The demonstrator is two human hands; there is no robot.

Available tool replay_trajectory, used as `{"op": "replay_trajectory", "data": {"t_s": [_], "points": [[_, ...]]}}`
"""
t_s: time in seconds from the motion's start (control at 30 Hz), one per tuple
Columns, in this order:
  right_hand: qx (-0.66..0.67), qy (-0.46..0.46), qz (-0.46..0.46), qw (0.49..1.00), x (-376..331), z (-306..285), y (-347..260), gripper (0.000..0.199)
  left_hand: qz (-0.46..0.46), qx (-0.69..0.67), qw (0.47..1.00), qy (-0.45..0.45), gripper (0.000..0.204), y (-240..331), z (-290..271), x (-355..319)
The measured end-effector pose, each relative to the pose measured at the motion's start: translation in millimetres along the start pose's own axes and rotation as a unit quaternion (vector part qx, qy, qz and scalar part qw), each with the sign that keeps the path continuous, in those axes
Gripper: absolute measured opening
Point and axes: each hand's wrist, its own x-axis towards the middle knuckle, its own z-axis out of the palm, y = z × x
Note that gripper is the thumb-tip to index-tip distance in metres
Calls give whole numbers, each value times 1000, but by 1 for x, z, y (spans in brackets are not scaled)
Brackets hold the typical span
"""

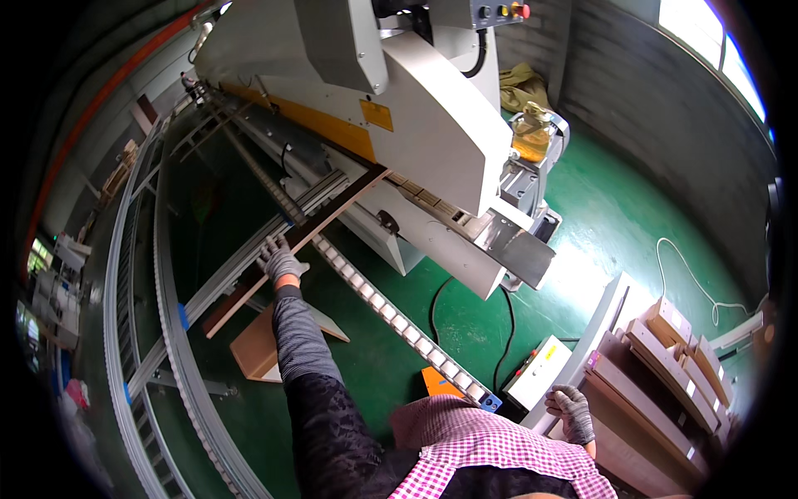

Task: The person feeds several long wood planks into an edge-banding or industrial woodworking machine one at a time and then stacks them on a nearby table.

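Observation:
A long, narrow brown board lies slantwise across the rails, its far end at the edge of the large white machine. My left hand, in a grey knit glove, rests on this board with fingers stretched over it and the thumb apart. Beneath the board runs a roller rail with white rollers. My right hand, in a similar glove with bare fingertips, hangs at my right side with curled fingers and nothing visible in them. It is nearest to the stacked brown panels.
Curved metal rails run along the left. A tan panel sits low under the board. Black cables trail over the green floor near a white box. Buttons sit high on the machine. Far off stands another person.

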Motion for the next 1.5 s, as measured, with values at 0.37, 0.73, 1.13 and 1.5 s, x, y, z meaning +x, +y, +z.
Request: {"op": "replay_trajectory", "data": {"t_s": [0.37, 0.73, 1.13, 1.5], "points": [[-29, -2, 47, 998, 3, -18, 21, 29, 259, -190, 946, 35, 69, -20, 96, -15], [-53, -282, -49, 957, 22, 33, 38, 59, 273, -253, 915, -154, 88, -43, 2, -375], [326, 110, -220, 913, -36, -116, -34, 48, 751, -207, 623, -72, 85, 252, -90, -573], [455, 364, -261, 770, -6, -464, -9, 30, 865, -141, 477, 62, 76, 444, -73, -651]]}}
